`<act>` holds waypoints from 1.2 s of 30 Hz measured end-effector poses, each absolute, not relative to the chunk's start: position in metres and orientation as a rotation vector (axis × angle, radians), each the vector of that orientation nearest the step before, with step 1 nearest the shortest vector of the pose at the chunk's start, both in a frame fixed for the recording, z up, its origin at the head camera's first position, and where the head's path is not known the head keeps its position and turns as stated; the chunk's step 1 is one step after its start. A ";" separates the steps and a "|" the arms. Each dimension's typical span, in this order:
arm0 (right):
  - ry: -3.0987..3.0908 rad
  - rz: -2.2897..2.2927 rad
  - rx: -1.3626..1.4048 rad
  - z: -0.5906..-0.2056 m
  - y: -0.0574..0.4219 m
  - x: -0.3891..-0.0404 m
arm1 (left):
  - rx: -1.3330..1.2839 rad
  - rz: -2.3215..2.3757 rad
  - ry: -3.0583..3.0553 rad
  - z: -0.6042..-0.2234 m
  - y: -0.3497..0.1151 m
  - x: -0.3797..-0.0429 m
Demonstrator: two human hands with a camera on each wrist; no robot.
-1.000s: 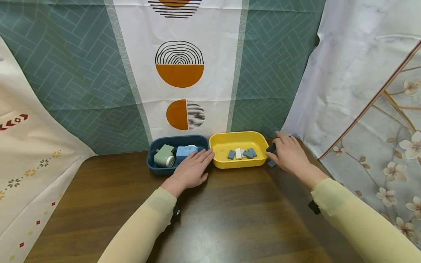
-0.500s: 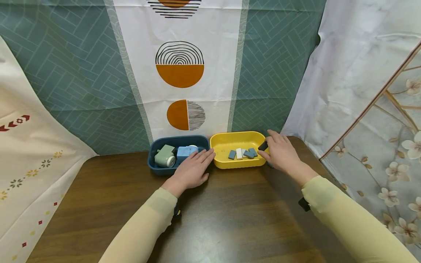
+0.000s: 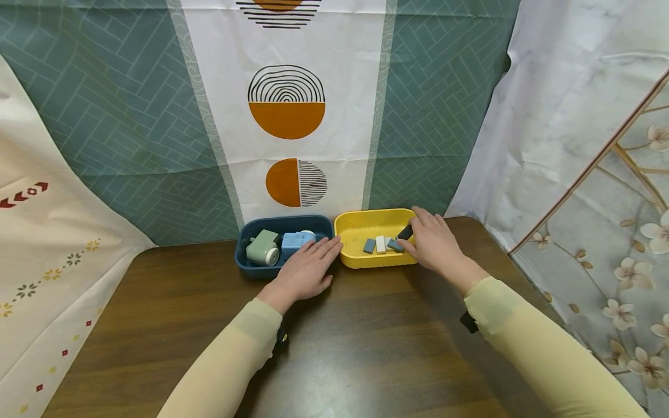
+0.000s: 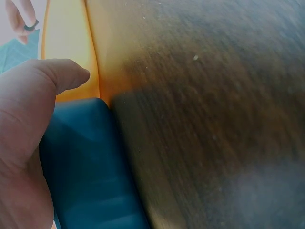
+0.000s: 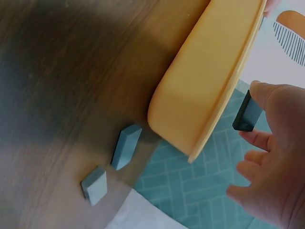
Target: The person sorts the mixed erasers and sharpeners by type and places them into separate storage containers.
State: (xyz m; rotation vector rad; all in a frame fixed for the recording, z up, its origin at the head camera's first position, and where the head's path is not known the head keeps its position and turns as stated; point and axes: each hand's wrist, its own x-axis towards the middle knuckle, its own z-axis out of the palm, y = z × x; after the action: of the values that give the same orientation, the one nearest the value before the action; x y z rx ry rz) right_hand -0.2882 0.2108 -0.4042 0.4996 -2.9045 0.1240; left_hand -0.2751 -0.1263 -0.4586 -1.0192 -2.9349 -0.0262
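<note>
My right hand (image 3: 438, 245) pinches a small dark rectangular block (image 5: 248, 113) between thumb and finger. In the head view it is over the right end of the yellow tub (image 3: 376, 263). Inside that tub lie several small flat blocks, blue-grey ones (image 3: 369, 246) and a white one (image 3: 380, 244). My left hand (image 3: 307, 269) rests, fingers straight, across the adjoining rims of the yellow tub and the navy tub (image 3: 257, 272). The right wrist view shows a blue-grey block (image 5: 126, 146) and a paler block (image 5: 95, 185) on the table outside the yellow tub.
In the navy tub sit a green toy-like object (image 3: 261, 247) with a white round end and a light blue one (image 3: 295, 243), partly behind my left hand. A patterned cloth (image 3: 313, 139) hangs behind both tubs. A floral sheet (image 3: 601, 244) borders the brown table's (image 3: 355, 348) right side.
My right hand has moved left with the dark block, from beside the yellow tub's right end to over its inside. My left hand stays where it was.
</note>
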 end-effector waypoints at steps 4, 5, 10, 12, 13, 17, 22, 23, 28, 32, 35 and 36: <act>-2.915 0.138 0.505 -0.407 0.203 -0.290 | -1.014 -0.030 -2.940 -0.459 -0.127 -0.275; -2.919 0.144 0.505 -0.408 0.200 -0.291 | -1.013 -0.032 -2.945 -0.459 -0.127 -0.275; -2.936 0.144 0.510 -0.411 0.189 -0.295 | -1.010 -0.037 -2.950 -0.458 -0.127 -0.276; -2.937 0.146 0.518 -0.411 0.185 -0.296 | -1.006 -0.037 -2.954 -0.458 -0.127 -0.276; -2.939 0.144 0.523 -0.411 0.183 -0.297 | -1.005 -0.038 -2.956 -0.458 -0.127 -0.276; -2.934 0.139 0.540 -0.411 0.176 -0.297 | -1.005 -0.041 -2.961 -0.458 -0.127 -0.276; -2.916 0.127 0.556 -0.411 0.169 -0.298 | -1.004 -0.043 -2.965 -0.458 -0.127 -0.275; -2.912 0.123 0.559 -0.411 0.167 -0.298 | -1.003 -0.044 -2.965 -0.458 -0.127 -0.275; -2.904 0.081 0.578 -0.412 0.161 -0.300 | -1.000 -0.047 -2.964 -0.459 -0.127 -0.275; -2.906 0.069 0.581 -0.412 0.157 -0.302 | -1.000 -0.048 -2.957 -0.459 -0.127 -0.276; -2.920 0.081 0.572 -0.412 0.155 -0.303 | -1.000 -0.050 -2.954 -0.460 -0.127 -0.276; -2.927 0.081 0.567 -0.412 0.154 -0.303 | -1.000 -0.051 -2.953 -0.460 -0.127 -0.276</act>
State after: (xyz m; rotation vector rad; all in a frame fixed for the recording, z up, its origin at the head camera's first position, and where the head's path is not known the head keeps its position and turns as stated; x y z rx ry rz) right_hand -0.3028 0.1544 -0.4120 0.5672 -2.9269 0.0811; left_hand -0.2760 -0.1267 -0.4599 -0.9997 -2.9526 -0.0511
